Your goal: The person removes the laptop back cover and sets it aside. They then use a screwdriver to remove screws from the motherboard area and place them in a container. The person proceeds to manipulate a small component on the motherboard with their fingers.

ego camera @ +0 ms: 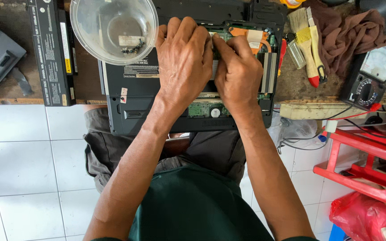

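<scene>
Laptop (pixel 130 111) was flipped bottom-up on the wooden bench (pixel 291 85), hanging over the edge above the lap, w/ the bottom cover already off and the green circuit board (pixel 204 109) showing. Battery pack (pixel 52 49) was out, lying to the left. Clear plastic bowl (pixel 114 27) had a few small dark screws in it, so prob a good chunk of disassembly done. Left hand (pixel 184 62) lay flat over the board, fingers curled down; right hand (pixel 237 73) pinched at smth near the orange flex cable (pixel 242 32), couldn't tell what exactly. Board was still seated tho, so plenty left imo.
</scene>
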